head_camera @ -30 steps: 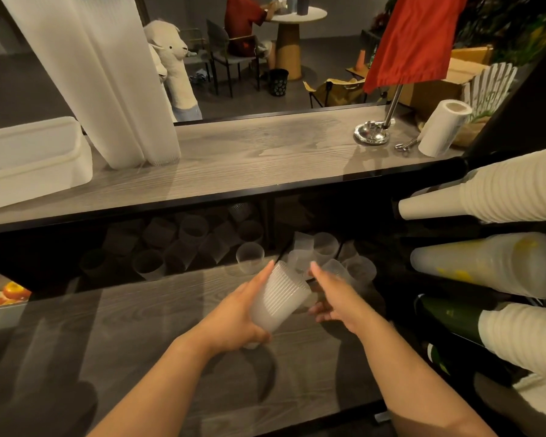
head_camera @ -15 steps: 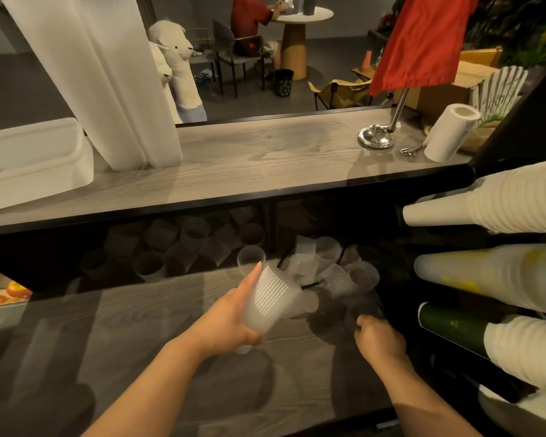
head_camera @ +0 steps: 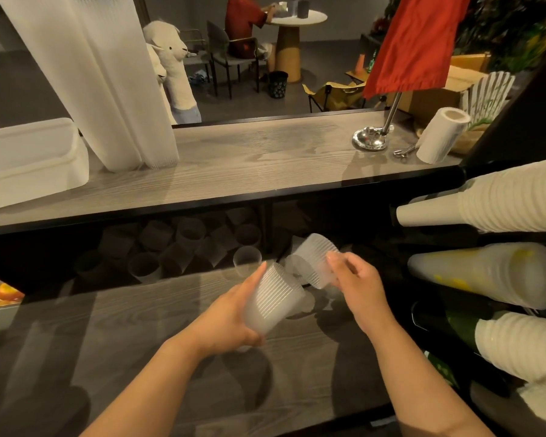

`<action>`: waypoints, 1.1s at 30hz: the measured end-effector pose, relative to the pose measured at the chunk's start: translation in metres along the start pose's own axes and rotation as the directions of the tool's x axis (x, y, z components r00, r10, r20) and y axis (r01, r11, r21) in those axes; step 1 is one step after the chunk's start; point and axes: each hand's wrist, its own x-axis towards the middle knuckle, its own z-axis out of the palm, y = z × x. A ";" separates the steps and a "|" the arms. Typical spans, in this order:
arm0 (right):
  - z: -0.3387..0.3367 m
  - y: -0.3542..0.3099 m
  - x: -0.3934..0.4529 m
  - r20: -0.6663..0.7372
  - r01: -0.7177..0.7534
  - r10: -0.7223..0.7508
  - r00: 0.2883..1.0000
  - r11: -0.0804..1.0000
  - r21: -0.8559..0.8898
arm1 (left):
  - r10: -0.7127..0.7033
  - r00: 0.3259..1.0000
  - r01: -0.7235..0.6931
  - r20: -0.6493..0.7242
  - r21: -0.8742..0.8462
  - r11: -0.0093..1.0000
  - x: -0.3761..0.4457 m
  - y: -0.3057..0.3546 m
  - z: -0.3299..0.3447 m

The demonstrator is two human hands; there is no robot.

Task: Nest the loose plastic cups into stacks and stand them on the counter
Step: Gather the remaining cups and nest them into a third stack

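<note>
One cup stack (head_camera: 273, 302) per hand, apart.

Frosted, ribbed translucent plastic on the stack of cups (head_camera: 273, 302) and the second stack (head_camera: 316, 263). Grey wood grain, matt, across the lower counter (head_camera: 139, 342) and upper counter (head_camera: 249, 152). Polished, shiny metal on the flag base (head_camera: 370, 140). Red cloth on the flag (head_camera: 413, 42). Soft white paper on the roll (head_camera: 440, 135).

Loose cups (head_camera: 183, 244) under the upper shelf sat in shadow, count unclear. Right-side cup stacks (head_camera: 498, 200) ran off frame. Nested stack (head_camera: 273, 299) was motion-blurred.
</note>
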 end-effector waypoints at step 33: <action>0.103 0.090 0.052 0.150 0.080 0.350 0.925 0.205 -0.975 | -0.215 0.944 0.191 -0.249 -0.117 0.975 -0.056 -0.040 -0.034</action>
